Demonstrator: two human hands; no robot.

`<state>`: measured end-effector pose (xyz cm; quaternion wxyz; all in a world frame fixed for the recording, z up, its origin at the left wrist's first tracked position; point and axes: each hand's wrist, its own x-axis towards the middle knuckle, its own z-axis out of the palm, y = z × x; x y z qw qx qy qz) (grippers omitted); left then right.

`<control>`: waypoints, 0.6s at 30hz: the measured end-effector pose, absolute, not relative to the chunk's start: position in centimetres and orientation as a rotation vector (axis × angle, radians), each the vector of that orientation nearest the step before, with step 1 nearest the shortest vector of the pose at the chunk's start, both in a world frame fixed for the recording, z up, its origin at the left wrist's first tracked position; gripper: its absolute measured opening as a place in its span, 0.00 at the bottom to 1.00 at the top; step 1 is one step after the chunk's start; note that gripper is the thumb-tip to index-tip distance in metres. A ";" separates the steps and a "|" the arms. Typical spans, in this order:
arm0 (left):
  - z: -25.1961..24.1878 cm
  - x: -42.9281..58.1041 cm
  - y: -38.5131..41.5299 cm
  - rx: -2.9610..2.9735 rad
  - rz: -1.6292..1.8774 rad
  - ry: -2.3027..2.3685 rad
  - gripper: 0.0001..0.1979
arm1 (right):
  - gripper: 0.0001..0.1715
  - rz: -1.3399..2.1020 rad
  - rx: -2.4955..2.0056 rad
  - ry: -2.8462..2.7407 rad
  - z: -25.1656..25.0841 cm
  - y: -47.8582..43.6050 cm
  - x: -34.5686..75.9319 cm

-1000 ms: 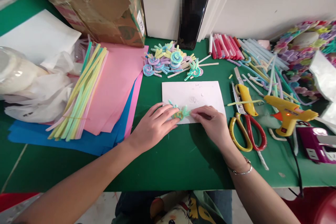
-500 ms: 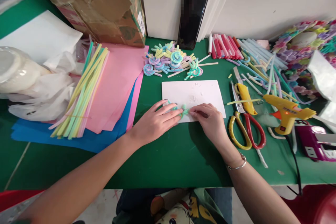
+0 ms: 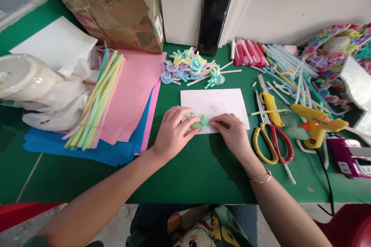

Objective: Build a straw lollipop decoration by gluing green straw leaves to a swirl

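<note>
A small green and yellow pipe-cleaner figure lies over the white card on the green table. My left hand curls around its left side, thumb and fingers closed on it and partly covering it. From the right, my right hand pinches at the figure's right end with thumb and forefinger; the exact part between those fingertips is hidden. Beyond the card lies a pile of coiled pastel pipe-cleaner pieces.
Scissors, a yellow-handled tool and a yellow glue gun with a cord lie right. Red markers are behind. Left are a pipe-cleaner bundle and pink sheets. A phone leans against the wall.
My left hand has gone from lying flat with fingers outstretched to curling its thumb and fingers around the pipe-cleaner figure. The right hand has hardly moved.
</note>
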<state>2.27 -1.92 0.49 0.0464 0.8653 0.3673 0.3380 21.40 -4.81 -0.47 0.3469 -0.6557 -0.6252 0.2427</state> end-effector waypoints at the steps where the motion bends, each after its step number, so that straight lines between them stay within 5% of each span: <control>1: 0.5 2.6 -2.1 2.633 1.001 1.153 0.04 | 0.09 0.631 -1.698 -1.619 -0.5 -4.8 21.4; 18: -0.4 2.9 -1.1 2.600 0.872 1.123 0.01 | 0.08 0.636 -1.698 -1.627 -0.3 -4.8 21.3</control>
